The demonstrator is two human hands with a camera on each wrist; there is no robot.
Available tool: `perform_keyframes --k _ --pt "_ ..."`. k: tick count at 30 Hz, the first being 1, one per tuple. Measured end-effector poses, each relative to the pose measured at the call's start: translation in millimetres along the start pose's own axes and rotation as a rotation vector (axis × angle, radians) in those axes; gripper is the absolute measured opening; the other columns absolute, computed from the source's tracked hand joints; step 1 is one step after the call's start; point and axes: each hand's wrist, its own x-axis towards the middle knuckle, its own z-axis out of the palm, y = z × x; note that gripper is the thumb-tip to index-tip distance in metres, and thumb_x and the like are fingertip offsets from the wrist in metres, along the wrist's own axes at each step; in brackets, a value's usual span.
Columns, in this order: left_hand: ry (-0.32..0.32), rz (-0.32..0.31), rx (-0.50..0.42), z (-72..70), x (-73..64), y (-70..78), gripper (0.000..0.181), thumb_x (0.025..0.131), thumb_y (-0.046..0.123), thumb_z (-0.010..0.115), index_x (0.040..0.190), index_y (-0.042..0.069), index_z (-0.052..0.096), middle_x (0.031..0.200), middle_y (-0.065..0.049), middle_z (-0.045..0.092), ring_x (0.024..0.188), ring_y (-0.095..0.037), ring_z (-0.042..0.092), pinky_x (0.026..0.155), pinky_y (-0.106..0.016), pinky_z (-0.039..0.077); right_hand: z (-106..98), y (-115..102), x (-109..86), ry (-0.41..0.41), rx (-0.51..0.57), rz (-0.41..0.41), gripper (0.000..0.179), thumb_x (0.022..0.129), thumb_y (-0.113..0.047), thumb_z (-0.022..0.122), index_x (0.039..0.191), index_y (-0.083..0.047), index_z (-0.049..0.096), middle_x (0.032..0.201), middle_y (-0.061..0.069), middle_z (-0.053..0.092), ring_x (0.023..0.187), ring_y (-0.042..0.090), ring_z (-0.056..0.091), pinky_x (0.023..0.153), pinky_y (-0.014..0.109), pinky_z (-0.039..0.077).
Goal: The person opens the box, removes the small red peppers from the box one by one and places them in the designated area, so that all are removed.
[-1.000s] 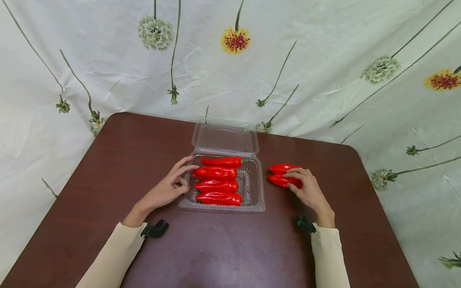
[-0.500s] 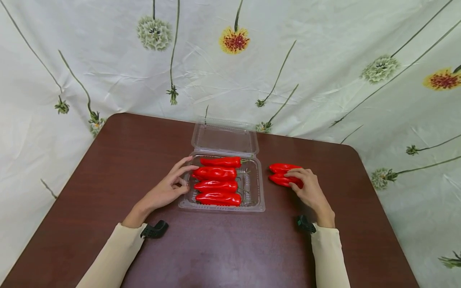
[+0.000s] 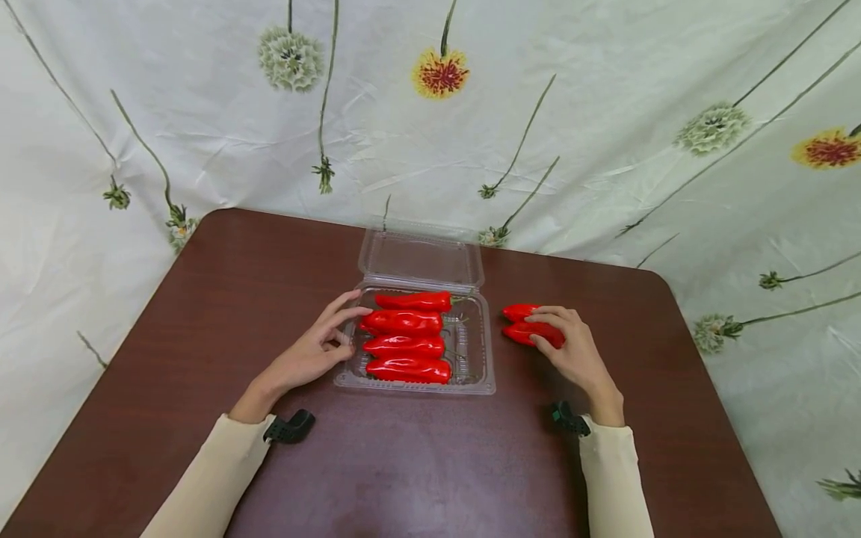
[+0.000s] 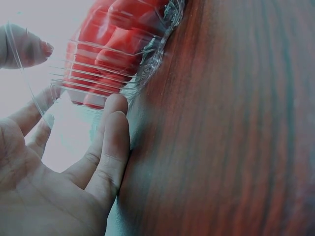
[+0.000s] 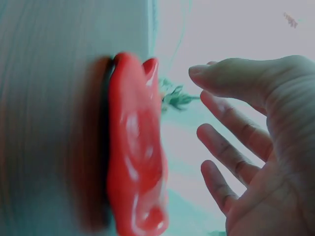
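Observation:
A clear plastic clamshell container point(image 3: 489, 340) lies with its lid point(image 3: 422, 258) folded back. Several red peppers point(image 3: 409, 370) sit in it in a column, stems pointing right. My left hand point(image 3: 311, 357) rests against its left side; one finger reaches over the rim near a pepper tip, while other fingertips meet the ribbed outer wall in the left wrist view. Right of the container, a near red pepper point(image 3: 525, 334) and a far red pepper point(image 3: 516, 311) lie side by side. Over them hovers my right hand point(image 3: 577, 345), fingers loosely bent, thumb apart, visibly off the nearer pepper in the right wrist view.
The dark brown table point(image 3: 430, 463) has rounded far corners. A white flower-printed cloth point(image 3: 572, 45) hangs along its back and sides. The raised lid reaches close to the table's back edge.
My right hand's fingers have shifted slightly left and farther back over the two loose peppers. The left hand and the container stay in place.

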Motion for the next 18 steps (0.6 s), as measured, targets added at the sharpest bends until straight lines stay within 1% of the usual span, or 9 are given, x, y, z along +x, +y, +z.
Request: perform_keyframes --k 2,8,14,18 --pt "-0.002 0.000 0.006 -0.9 -0.2 0.1 0.062 0.091 -0.008 0.056 0.149 0.011 0.045 0.167 -0.006 0.011 0.087 -0.016 0.053 0.076 -0.025 0.048 1.0 -7.1 2.1 0.009 0.012 -0.017 0.029 0.086 -0.003 0.075 0.114 -0.007 0.073 0.126 0.013 0.064 0.115 0.032 0.053 0.091 0.053 0.047" --pt "-0.001 -0.010 0.001 -0.8 0.1 0.1 0.062 0.091 -0.008 0.056 0.148 0.011 0.045 0.167 -0.006 0.011 0.084 -0.015 0.054 0.077 -0.025 0.048 2.8 -28.4 6.4 0.002 0.032 -0.052 0.033 0.086 -0.003 0.076 0.118 -0.009 0.072 0.127 0.010 0.064 0.115 0.029 0.053 0.092 0.052 0.044" --pt "-0.009 -0.011 -0.011 0.2 0.5 -2.0 0.063 0.091 -0.008 0.056 0.149 0.013 0.044 0.168 -0.005 0.010 0.082 -0.016 0.054 0.076 -0.025 0.048 5.0 -43.8 11.0 0.027 0.059 -0.121 0.032 0.085 -0.003 0.077 0.116 -0.007 0.073 0.125 0.007 0.066 0.114 0.026 0.054 0.093 0.045 0.043" --pt "-0.007 -0.002 -0.012 -0.4 -0.2 -2.6 0.063 0.091 -0.009 0.056 0.149 0.012 0.044 0.167 -0.006 0.010 0.081 -0.016 0.055 0.076 -0.025 0.048 7.9 -51.3 16.4 0.009 0.065 -0.128 0.032 0.085 -0.006 0.077 0.117 -0.007 0.072 0.125 0.006 0.065 0.115 0.025 0.053 0.094 0.043 0.044"
